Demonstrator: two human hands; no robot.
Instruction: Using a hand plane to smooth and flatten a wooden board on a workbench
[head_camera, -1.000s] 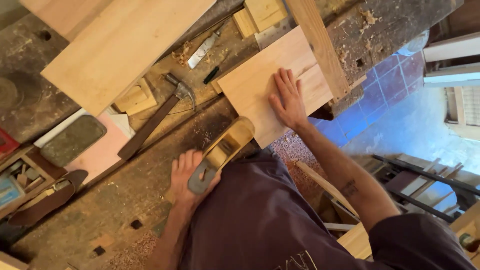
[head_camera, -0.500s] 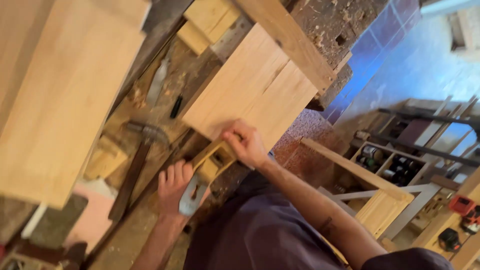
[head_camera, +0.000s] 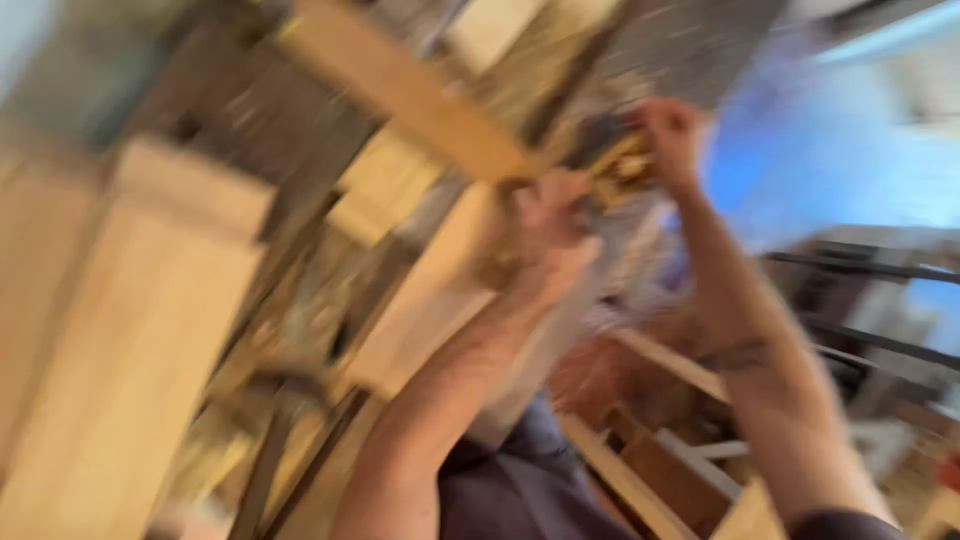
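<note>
Nearest to me, the person's dark shirt and both forearms fill the lower middle of a badly smeared view, so much of this is hard to read. A second ago the left hand (head_camera: 545, 235) rested on the wooden hand plane (head_camera: 622, 168) at the near edge of the workbench (head_camera: 690, 50) while the right hand (head_camera: 672, 132) lay flat on a pale square board (head_camera: 430, 300); now both hands have gone up and away from the body, and the plane sits between them out toward the bench's far right corner. The left hand's fingers look curled round the plane's rear, the right hand's closed over its front, though the blur keeps me from being sure of either grip. I'd judge that planing is under way. Further left, a long pale plank (head_camera: 130, 340) lies along the bench, and a wooden batten (head_camera: 400, 90) crosses beyond the hands.
</note>
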